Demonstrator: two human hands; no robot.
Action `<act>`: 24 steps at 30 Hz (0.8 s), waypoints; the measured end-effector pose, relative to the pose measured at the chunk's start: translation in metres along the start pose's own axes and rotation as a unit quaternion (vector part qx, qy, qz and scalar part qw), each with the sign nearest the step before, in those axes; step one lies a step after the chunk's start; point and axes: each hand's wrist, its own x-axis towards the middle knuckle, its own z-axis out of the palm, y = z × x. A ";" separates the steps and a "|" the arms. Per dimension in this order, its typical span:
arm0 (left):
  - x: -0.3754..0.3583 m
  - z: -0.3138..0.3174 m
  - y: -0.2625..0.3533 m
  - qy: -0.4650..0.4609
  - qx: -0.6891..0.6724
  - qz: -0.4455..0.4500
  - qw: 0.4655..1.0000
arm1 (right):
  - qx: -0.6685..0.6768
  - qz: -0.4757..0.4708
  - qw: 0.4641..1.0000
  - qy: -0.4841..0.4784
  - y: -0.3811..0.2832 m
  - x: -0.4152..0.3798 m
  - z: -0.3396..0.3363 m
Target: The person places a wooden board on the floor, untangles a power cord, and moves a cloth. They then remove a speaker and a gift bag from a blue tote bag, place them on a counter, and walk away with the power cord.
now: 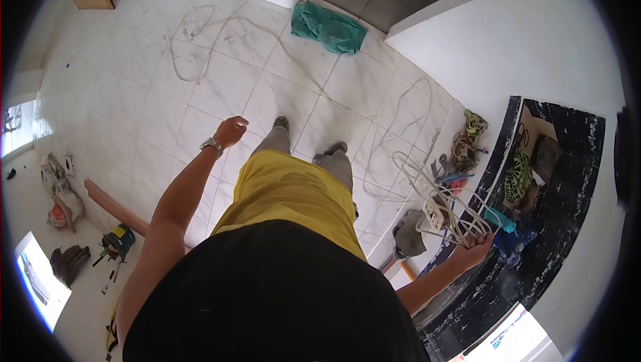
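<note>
My left hand (232, 131), with a metal watch on the wrist, is held out over the tiled floor. Its fingers are loosely bent and I see nothing in them. On the other side, my right hand (475, 250) is closed around loops of a white extension cord (461, 227), above the edge of a black counter. A white socket block (434, 214) hangs among the loops. From there the cord trails out across the floor. Close to my right hand lie a teal bottle (499, 220) and a blue cloth or bag (514, 248).
The black counter (567, 155) holds a bundle of green rope (518, 178). Beside it are tangled cords (465, 151) and a grey bucket-like item (409, 234). A green sheet (328, 28) lies by the doorway. At left are a brown plank (115, 207) and a tool bag (119, 240).
</note>
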 end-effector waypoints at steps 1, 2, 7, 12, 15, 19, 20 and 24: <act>-0.005 -0.014 -0.023 -0.020 -0.057 -0.073 0.996 | -0.005 -0.005 1.000 -0.009 -0.005 -0.007 0.011; -0.012 -0.037 -0.048 -0.036 -0.114 -0.144 0.982 | -0.007 -0.011 1.000 -0.022 -0.014 -0.025 0.024; 0.010 -0.066 -0.177 0.047 -0.209 -0.233 0.949 | -0.005 -0.006 0.997 -0.072 -0.018 -0.032 0.076; -0.031 -0.096 -0.185 0.154 -0.313 -0.278 0.895 | -0.030 0.021 0.982 -0.185 0.012 -0.032 0.137; -0.115 -0.082 -0.215 0.169 -0.348 -0.326 0.862 | -0.053 0.037 0.978 -0.196 0.025 -0.073 0.193; -0.234 -0.036 -0.241 0.209 -0.401 -0.429 0.782 | 0.014 0.036 0.976 -0.213 0.039 -0.092 0.242; -0.256 -0.020 -0.241 0.232 -0.441 -0.450 0.741 | 0.034 0.042 0.970 -0.237 0.041 -0.092 0.250; -0.286 0.054 -0.261 0.195 -0.497 -0.572 0.623 | 0.085 0.077 0.951 -0.287 0.035 -0.098 0.245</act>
